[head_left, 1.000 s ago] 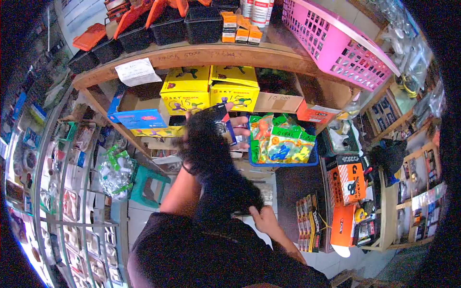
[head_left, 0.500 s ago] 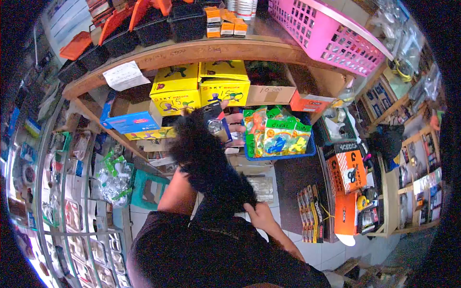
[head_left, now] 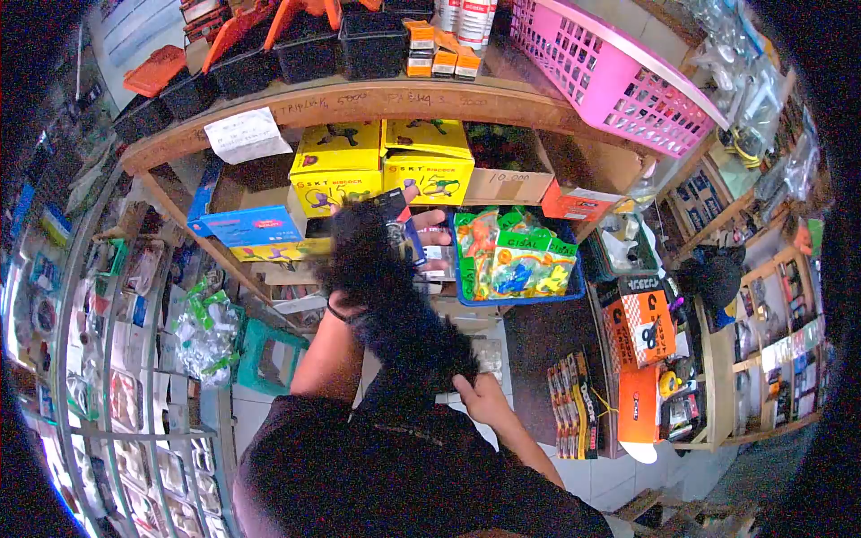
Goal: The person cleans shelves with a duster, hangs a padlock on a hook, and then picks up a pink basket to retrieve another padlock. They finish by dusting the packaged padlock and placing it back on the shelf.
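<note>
My left hand [head_left: 433, 238] is wrapped round a small dark blue and black box [head_left: 395, 208] with a red patch, in front of the yellow cartons. A black fluffy duster [head_left: 386, 305] covers most of that hand and part of the box. Below and to the right, my right hand [head_left: 486, 400] is closed at the duster's lower end; its handle is hidden. Just right of my left fingers sits a blue basket [head_left: 529, 297] of green-labelled Cisal packets [head_left: 520, 255].
Yellow cartons [head_left: 336, 170], a blue box [head_left: 247, 226] and an open brown carton [head_left: 507, 186] fill the shelf. Above it are black bins [head_left: 372, 45] and a pink basket [head_left: 619, 90]. Orange boxes [head_left: 641, 327] stand on the right; a glass-fronted display [head_left: 134, 359] lines the left.
The view has shifted slightly. The duster has moved a little over the box, hiding more of its front. Both hands keep their hold.
</note>
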`<control>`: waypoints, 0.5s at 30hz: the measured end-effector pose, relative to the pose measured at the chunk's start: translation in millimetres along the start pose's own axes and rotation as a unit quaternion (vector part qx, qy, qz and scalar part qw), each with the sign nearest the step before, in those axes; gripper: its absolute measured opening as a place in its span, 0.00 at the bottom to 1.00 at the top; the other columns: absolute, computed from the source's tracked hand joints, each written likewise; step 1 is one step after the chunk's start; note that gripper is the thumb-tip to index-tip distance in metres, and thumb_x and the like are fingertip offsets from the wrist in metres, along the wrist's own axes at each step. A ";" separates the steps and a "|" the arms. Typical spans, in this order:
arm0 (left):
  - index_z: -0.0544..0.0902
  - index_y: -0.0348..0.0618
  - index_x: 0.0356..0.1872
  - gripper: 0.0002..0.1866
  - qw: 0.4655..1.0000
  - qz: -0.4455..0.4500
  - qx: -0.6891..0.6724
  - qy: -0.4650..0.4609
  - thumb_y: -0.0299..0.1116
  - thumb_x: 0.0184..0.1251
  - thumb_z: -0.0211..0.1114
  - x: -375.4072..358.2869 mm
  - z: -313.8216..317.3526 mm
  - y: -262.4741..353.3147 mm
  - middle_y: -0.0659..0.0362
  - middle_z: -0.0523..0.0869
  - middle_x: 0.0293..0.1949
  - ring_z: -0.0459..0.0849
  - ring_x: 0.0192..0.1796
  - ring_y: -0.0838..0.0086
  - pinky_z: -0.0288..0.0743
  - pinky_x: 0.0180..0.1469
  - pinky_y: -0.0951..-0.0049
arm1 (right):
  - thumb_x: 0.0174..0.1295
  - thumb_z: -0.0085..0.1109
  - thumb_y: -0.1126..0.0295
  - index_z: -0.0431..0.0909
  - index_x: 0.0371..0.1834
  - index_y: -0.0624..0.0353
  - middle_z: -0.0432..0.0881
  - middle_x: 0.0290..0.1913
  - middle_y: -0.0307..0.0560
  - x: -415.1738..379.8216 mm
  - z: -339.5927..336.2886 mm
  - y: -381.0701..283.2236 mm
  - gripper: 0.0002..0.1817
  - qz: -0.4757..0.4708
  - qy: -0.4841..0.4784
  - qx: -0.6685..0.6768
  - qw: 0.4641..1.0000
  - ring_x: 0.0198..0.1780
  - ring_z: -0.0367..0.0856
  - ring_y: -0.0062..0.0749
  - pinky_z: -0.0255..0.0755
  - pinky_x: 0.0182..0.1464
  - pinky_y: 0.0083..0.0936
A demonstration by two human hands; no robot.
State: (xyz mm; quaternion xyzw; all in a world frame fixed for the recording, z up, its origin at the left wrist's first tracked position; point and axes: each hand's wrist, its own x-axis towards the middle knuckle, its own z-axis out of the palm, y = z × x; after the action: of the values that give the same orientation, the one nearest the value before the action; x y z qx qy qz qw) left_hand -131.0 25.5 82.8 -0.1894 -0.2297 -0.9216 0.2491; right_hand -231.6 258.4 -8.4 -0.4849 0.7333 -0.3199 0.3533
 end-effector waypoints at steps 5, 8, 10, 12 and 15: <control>0.59 0.44 0.61 0.38 0.964 0.106 -0.109 0.217 0.64 0.60 0.32 -2.2 18.2 -1.2 0.41 0.67 0.55 0.68 0.54 0.48 0.59 0.55 0.42 | 0.58 0.44 0.50 0.73 0.15 0.68 0.74 0.14 0.57 1.8 8.4 -1.3 0.29 0.070 0.013 0.035 0.997 0.21 0.76 0.50 0.71 0.31 0.37; 0.58 0.44 0.62 0.40 0.999 0.018 -0.029 -0.008 0.66 0.58 0.32 -8.3 -18.1 3.4 0.41 0.67 0.55 0.68 0.54 0.47 0.58 0.55 0.41 | 0.60 0.44 0.51 0.72 0.18 0.70 0.75 0.17 0.60 -2.6 5.5 -11.7 0.28 -0.059 0.023 0.026 0.998 0.25 0.77 0.49 0.70 0.32 0.39; 0.60 0.43 0.61 0.38 0.996 0.057 -0.030 0.058 0.64 0.59 0.34 -12.2 20.5 4.4 0.45 0.68 0.56 0.68 0.56 0.52 0.58 0.58 0.49 | 0.60 0.44 0.52 0.72 0.23 0.70 0.75 0.21 0.61 2.9 7.5 5.1 0.26 0.046 0.000 0.043 0.998 0.28 0.77 0.51 0.69 0.34 0.39; 0.61 0.42 0.60 0.36 0.975 0.108 0.020 0.195 0.61 0.62 0.34 -12.1 22.0 -0.4 0.51 0.68 0.57 0.67 0.58 0.57 0.57 0.61 0.59 | 0.60 0.43 0.53 0.73 0.28 0.67 0.76 0.26 0.63 4.0 1.8 -7.3 0.24 0.162 -0.066 0.001 0.985 0.32 0.75 0.55 0.67 0.35 0.40; 0.56 0.43 0.62 0.44 0.999 0.035 -0.023 -0.030 0.69 0.52 0.40 -16.2 -13.5 4.8 0.43 0.65 0.58 0.65 0.57 0.47 0.56 0.58 0.45 | 0.60 0.43 0.51 0.73 0.20 0.69 0.75 0.21 0.62 3.4 12.2 -2.3 0.27 -0.072 -0.010 -0.051 0.996 0.27 0.76 0.54 0.68 0.31 0.41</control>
State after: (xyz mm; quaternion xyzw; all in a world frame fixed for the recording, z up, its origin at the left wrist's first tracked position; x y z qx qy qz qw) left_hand -118.6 20.9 65.8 -0.2308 -0.2094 -0.9112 0.2696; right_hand -221.3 252.9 -13.9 -0.5573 0.7079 -0.3018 0.3116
